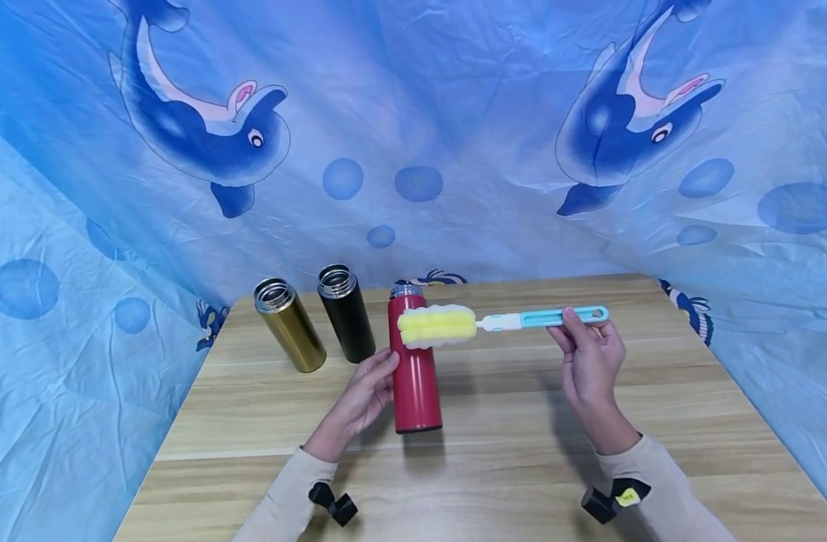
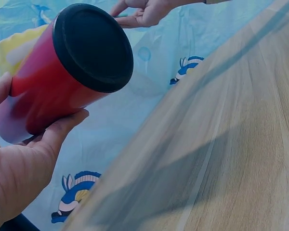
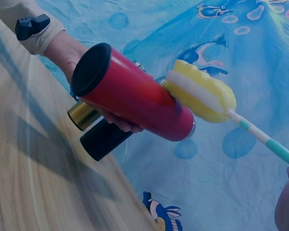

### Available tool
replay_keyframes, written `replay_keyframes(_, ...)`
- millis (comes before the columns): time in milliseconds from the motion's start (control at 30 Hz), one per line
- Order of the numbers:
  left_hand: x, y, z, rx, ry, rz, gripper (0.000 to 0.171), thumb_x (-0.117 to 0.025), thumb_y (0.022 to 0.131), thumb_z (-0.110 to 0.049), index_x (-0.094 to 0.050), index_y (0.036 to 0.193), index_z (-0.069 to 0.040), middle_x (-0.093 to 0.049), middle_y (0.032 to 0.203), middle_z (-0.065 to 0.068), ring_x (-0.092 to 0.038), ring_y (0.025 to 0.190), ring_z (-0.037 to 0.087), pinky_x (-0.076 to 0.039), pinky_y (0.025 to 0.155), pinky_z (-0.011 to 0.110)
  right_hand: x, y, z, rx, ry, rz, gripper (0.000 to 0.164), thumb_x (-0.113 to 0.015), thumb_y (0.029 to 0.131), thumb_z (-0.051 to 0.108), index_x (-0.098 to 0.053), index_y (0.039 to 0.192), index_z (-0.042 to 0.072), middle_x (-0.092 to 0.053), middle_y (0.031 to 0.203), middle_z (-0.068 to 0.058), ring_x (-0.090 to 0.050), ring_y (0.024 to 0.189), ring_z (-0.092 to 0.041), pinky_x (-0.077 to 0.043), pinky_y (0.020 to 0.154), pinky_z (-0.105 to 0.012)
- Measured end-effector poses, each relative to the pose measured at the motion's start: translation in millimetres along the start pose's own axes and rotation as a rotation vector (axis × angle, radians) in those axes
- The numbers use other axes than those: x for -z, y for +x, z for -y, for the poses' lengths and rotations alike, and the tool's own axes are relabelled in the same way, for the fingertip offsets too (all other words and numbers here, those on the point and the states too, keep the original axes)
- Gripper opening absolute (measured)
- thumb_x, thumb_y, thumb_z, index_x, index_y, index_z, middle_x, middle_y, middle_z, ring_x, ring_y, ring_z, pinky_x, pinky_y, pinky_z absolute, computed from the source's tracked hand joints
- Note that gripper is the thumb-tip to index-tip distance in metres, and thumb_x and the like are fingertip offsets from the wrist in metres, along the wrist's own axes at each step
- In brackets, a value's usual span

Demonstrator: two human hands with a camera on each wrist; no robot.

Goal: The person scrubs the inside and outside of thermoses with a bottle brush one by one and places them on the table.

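Sponge brush [image 1: 503,322] held level across a raised red bottle [image 1: 416,391]

Off to the left, a gold bottle [image 1: 293,331] and a black bottle [image 1: 348,320] stand near each other on the tabletop [image 1: 508,467], mouths open. Behind everything hangs a blue sheet [image 1: 495,218] printed with dolphins. My left hand [image 1: 364,399] is wrapped round the red bottle and holds it up off the wood, just right of the black one; my right hand [image 1: 593,365] pinches the brush's handle [image 1: 542,318], out to the right. Seen from my head, the yellow and white sponge head [image 1: 437,326] stands in the way of the red bottle's upper part, and I cannot tell whether the two touch.

That head view also gives me the steel neck [image 1: 406,290] at the red bottle's far end. From my left wrist I see instead its dark base [image 2: 94,48], with digits of my left hand on either side and a bit of sponge past the red wall. My right wrist camera shows the base too; there the red bottle and my left hand cover much of the standing pair, whose lower ends poke out beneath. Of my right hand, that view catches only a part, at its edge.
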State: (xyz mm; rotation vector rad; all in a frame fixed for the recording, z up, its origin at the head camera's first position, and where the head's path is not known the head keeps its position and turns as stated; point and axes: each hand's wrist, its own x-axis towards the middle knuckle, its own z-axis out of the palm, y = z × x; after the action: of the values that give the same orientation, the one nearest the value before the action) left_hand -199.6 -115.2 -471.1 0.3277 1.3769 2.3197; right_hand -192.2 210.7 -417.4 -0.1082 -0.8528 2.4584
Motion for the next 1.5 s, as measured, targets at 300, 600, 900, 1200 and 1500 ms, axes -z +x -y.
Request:
replay_keyframes(300, -0.5, 0.2, 0.5, 0.000, 0.004, -0.032, 0.048, -0.049, 0.109, -0.023, -0.035, 0.144, 0.007, -0.069, 0.115, 0.004, -0.071, 0.097, 0.015, -0.060, 0.084, 0.031, 9, -6, 2, -0.025, -0.070, 0.010, 0.017, -0.071, 0.089, -0.011, -0.055, 0.093, -0.006, -0.071, 0.080, -0.016, -0.075, 0.068, -0.020, -0.060, 0.065, -0.026)
replay_keyframes(600, -1.4, 1.6, 1.4, 0.010, -0.001, -0.108, 0.034, -0.049, 0.109, -0.024, -0.050, 0.131, 0.002, -0.072, 0.102, 0.002, -0.073, 0.084, 0.013, -0.061, 0.079, 0.027, 19, -15, 7, -0.072, -0.106, 0.009, 0.016, -0.070, 0.091, -0.009, -0.055, 0.096, -0.006, -0.071, 0.080, -0.014, -0.075, 0.070, -0.019, -0.060, 0.066, -0.025)
replay_keyframes(900, 0.7, 3.8, 1.1, 0.025, 0.062, -0.187, 0.032, -0.051, 0.107, -0.030, -0.059, 0.121, -0.002, -0.075, 0.092, 0.001, -0.071, 0.077, 0.012, -0.059, 0.070, 0.024, 24, -23, 14, -0.105, -0.127, 0.026, 0.014, -0.068, 0.092, -0.008, -0.055, 0.097, -0.006, -0.074, 0.084, -0.015, -0.077, 0.074, -0.020, -0.060, 0.069, -0.026)
replay_keyframes(1200, -1.8, 6.8, 0.7, 0.010, 0.014, -0.194, 0.037, -0.053, 0.107, -0.029, -0.055, 0.127, 0.002, -0.075, 0.099, 0.004, -0.071, 0.081, 0.015, -0.061, 0.075, 0.026, 27, -29, 19, -0.119, -0.118, 0.028, 0.011, -0.068, 0.092, -0.009, -0.057, 0.094, -0.006, -0.074, 0.082, -0.014, -0.077, 0.074, -0.020, -0.059, 0.070, -0.026)
replay_keyframes(1500, -4.3, 13.8, -0.8, -0.012, -0.040, -0.221, 0.035, -0.052, 0.108, -0.028, -0.054, 0.125, 0.003, -0.075, 0.096, 0.005, -0.072, 0.082, 0.015, -0.061, 0.077, 0.028, 31, -33, 24, -0.131, -0.059, 0.115, 0.009, -0.062, 0.094, -0.013, -0.059, 0.095, -0.005, -0.074, 0.083, -0.016, -0.077, 0.074, -0.021, -0.060, 0.068, -0.026)
